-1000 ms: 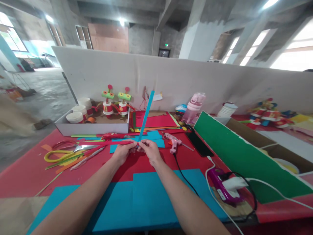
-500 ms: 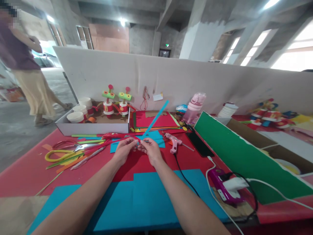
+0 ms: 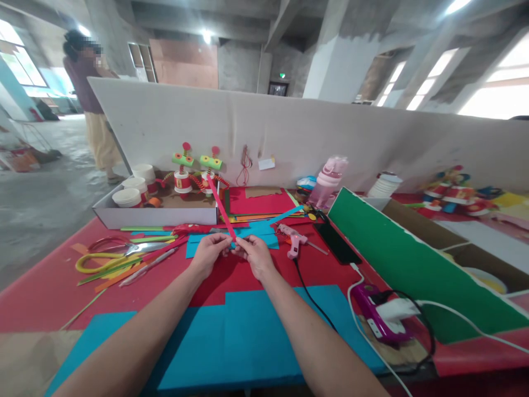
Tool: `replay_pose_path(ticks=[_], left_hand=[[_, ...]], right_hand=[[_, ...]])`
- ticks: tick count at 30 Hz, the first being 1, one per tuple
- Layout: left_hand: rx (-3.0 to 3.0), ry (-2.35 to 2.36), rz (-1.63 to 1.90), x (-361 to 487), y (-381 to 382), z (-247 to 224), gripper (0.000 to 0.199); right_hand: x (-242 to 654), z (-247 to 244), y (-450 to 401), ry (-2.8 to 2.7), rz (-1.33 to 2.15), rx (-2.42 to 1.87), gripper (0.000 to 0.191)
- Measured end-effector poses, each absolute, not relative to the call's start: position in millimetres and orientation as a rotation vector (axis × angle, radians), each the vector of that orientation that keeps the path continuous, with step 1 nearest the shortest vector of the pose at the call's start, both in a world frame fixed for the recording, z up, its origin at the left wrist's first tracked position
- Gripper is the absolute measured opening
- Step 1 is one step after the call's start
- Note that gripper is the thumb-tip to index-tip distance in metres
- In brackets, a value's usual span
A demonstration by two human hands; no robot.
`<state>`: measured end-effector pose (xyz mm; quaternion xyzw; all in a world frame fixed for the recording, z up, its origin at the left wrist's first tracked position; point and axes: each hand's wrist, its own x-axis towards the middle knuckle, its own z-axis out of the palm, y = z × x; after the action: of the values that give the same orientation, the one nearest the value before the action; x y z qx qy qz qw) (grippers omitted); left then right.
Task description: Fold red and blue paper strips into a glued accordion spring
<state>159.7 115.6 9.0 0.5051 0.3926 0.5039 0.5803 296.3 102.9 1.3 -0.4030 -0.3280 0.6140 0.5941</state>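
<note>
- Head view, middle: the left hand [image 3: 211, 255] and right hand [image 3: 255, 257] meet almost fingertip to fingertip above the red tabletop [image 3: 41, 292].
- Both grips are narrow, thumbs and fingers pinching around the near end of a red paper strip [image 3: 222, 207].
- That strip slants up toward the far left, its tip in front of a green-headed paper-cup figure [image 3: 211, 163].
- A blue paper strip [image 3: 288, 214] points to the far right; its near end is hard to tell from the blue paper pieces [image 3: 198, 245] behind the hands.
- Right of the hands lie a pink glue gun [image 3: 295, 241], a black smartphone [image 3: 336, 242] and a purple power strip [image 3: 374, 314].
- To the left: scissors [image 3: 142, 248] among coloured paper strips [image 3: 118, 279].
- Far left, a shallow white box [image 3: 157, 219] holds paper cups [image 3: 126, 198].
- Far side: red paper sheets [image 3: 262, 205] and a pink water bottle [image 3: 328, 182].
- Near side: blue sheets [image 3: 264, 336] beneath the forearms.
- Beyond the partition [image 3: 173, 113], far left, stands a person [image 3: 85, 88] in a purple top.
</note>
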Motion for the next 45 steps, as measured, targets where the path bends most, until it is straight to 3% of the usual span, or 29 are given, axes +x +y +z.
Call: replay_pose_path(ticks=[28,45], left_hand=[[1.099,0.942,1.169,160.9,114.7,8.0,0.025],[1.011,0.933,1.149,162.9,112.7,9.6,0.021]], right_hand=[[296.8,-2.4,103.6,-0.783,1.494,-0.836,0.036],[296.8,-2.2,103.8,-0.982,1.210,-1.032,0.026]])
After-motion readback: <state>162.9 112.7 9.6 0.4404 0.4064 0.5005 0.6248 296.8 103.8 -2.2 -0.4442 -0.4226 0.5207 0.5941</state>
